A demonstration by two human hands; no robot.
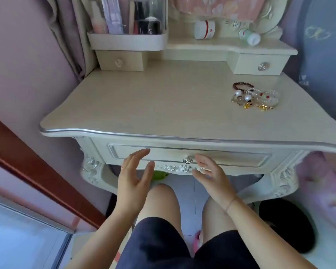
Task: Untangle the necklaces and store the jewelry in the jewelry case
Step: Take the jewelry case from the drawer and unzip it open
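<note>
A tangled heap of jewelry (255, 96) lies on the right part of the cream dressing table (144, 101): a dark beaded bracelet, pearl beads, clear beads and gold charms. No jewelry case shows in the view. My left hand (133, 177) hovers with straight fingers in front of the shut front drawer (231, 157), palm facing right. My right hand (211, 175) hovers opposite it, fingers relaxed, just right of the drawer's silver knob (188, 160). Both hands hold nothing and touch nothing.
At the back left stands a clear cosmetics organiser (128, 26) above a small drawer (120, 60). A raised shelf holds a white jar (205, 29) and a tipped bottle (249, 36); another small drawer (260, 65) sits below. My knees are under the table edge.
</note>
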